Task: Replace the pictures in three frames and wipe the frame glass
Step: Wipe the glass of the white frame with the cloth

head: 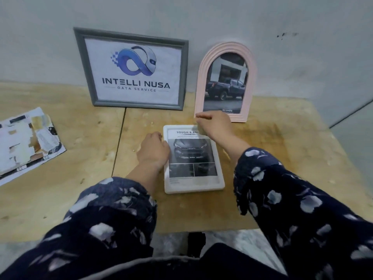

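Three frames on a plywood table (80, 199), each holding a print. Grey frame (133, 37) — the biggest, propped against the wall (282, 57) at the back — carries an "INTELLI NUSA DATA SERVICE" logo sheet. Pink arched frame (251, 63), upright just right of it, shows a dark pickup with a Toyota mark at its foot. White frame (193, 187) lies flat near the table's front edge, between the forearms; its print has a car's front and a heading reading "TOUGH & AG…", the rest hidden by the right hand (217, 126).

Loose papers (26, 142) at far left are cut off by the picture edge, their content too blurred to read.

Left hand (154, 150) rests on the white frame's left edge, fingers curled; whether they grip it cannot be told. Right hand sits over the top right corner, knuckles up, fingers bent under — what it holds, if anything, cannot be made out. Fine print under the car photo is illegible.
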`<state>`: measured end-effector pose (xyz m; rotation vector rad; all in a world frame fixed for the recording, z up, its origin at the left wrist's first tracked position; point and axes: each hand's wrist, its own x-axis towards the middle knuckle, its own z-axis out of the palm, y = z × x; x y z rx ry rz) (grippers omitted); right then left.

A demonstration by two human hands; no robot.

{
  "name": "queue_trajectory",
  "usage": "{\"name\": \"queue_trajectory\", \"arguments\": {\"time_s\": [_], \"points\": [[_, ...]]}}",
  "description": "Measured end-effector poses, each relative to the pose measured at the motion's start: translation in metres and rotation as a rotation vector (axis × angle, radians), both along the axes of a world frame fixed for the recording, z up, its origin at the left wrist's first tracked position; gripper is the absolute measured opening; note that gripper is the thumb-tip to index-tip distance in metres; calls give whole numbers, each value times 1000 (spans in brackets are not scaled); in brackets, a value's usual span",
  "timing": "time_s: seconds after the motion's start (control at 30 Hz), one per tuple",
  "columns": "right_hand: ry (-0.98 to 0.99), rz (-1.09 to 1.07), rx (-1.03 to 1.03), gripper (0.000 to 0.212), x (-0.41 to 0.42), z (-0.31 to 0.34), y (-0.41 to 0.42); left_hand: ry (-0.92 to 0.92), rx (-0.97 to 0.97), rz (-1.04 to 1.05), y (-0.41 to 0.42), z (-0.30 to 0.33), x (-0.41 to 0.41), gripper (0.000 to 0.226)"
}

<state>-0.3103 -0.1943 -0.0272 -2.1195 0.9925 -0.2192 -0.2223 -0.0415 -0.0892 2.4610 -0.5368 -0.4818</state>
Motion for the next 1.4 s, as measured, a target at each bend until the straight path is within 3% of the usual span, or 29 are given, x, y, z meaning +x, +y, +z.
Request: {"name": "queue_trajectory", "arguments": {"time_s": [0.17,0.37,0.6,1.0,1.1,1.3,1.4], "points": [[106,304,-261,23,55,-32,-25,-12,107,54,-27,-5,7,37],[120,509,-275,17,94,-63,-6,-70,186,142,-34,-5,2,28],[135,450,-299,22,91,-76,-6,-87,284,209,-42,-3,-2,27],[303,273,-441,24,31,-66,-53,-73,271,212,-43,-3,-6,30],[334,146,-308,23,18,-66,-63,-56,255,218,-42,-2,-7,31],[205,-127,14,19,0,-72,-63,7,189,229,-38,-1,-6,34],[80,-297,195,19,-9,-74,-59,121,4,271,-37,-5,-6,29]]}}
